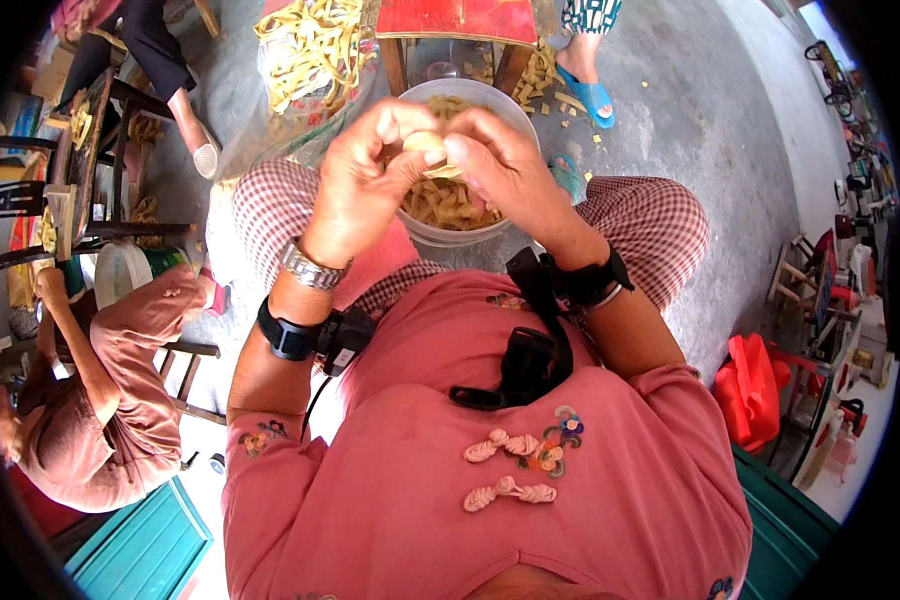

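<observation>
Between my knees stands a white plastic bucket [440, 237], partly filled with yellowish strip-like pieces [440, 208]. Above it my left hand [360, 180] and my right hand [510, 170] meet, both closed with fingertips pinching one pale yellow, folded strip [425, 145]. I cannot make out what the strip is made of. My fingers cover part of it, and my hands hide some of the bucket's contents. A metal watch is on my left wrist, and dark straps circle both forearms.
A heap of long yellow strips [315, 50] lies on clear plastic, far left of the bucket. Behind the bucket stands a red-topped stool [457, 18], with cut pieces [538, 82] scattered nearby. A person's blue slipper [595, 100] is close by. Another person [120, 400] sits at left.
</observation>
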Demonstrator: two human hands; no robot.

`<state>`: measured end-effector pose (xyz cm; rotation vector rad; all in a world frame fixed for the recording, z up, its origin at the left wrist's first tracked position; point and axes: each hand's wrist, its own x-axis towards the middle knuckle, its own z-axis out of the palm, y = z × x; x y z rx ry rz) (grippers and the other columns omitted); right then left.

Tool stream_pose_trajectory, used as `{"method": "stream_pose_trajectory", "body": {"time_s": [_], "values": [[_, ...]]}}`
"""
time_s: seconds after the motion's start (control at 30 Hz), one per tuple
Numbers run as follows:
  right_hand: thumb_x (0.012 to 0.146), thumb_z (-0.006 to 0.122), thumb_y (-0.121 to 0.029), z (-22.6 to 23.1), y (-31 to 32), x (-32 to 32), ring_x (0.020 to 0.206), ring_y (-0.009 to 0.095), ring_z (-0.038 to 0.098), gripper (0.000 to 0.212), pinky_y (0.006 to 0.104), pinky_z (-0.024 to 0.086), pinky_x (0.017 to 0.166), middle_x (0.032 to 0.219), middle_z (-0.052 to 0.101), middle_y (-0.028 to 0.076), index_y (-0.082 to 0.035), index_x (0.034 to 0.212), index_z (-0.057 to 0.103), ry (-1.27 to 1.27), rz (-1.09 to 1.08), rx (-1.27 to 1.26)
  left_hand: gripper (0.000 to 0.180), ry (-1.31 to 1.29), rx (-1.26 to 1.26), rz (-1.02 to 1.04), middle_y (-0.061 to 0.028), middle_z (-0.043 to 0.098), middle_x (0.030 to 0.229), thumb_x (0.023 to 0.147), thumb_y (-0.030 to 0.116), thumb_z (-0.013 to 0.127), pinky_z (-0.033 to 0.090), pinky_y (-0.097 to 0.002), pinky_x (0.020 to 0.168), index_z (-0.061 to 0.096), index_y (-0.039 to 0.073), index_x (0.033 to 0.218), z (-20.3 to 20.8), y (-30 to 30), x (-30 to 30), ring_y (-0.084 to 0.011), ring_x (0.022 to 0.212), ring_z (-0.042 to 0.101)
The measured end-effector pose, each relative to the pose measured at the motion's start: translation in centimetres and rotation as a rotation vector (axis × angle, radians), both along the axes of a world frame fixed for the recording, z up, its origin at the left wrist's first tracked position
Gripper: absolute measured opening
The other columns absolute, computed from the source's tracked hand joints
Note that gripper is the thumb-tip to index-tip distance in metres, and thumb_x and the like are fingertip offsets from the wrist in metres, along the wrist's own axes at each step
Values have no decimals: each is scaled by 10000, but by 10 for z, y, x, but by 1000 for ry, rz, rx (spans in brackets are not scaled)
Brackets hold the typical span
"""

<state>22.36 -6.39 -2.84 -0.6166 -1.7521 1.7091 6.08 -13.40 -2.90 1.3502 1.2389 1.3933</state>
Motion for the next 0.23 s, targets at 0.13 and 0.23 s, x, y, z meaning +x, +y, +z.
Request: {"method": "stream_pose_trajectory", "body": {"time_s": [0.13, 0.23], "values": [[944, 532, -236, 6, -4, 5, 760, 89, 582, 271, 209, 463, 677, 879, 594, 66, -8, 1083, 488, 50, -67, 241, 345, -599, -55, -168, -59, 638, 1023, 867, 33, 602, 458, -248, 842, 520, 16, 1202, 12, 4, 3, -118, 933, 592], [949, 522, -237, 16, -1, 16, 876, 121, 618, 224, 195, 461, 750, 918, 604, 89, -55, 1080, 512, -31, -16, 39, 400, -681, -88, -355, -93, 612, 1150, 891, 57, 577, 416, -263, 932, 484, 33, 1279, 18, 1, 0, -136, 1040, 564]]}}
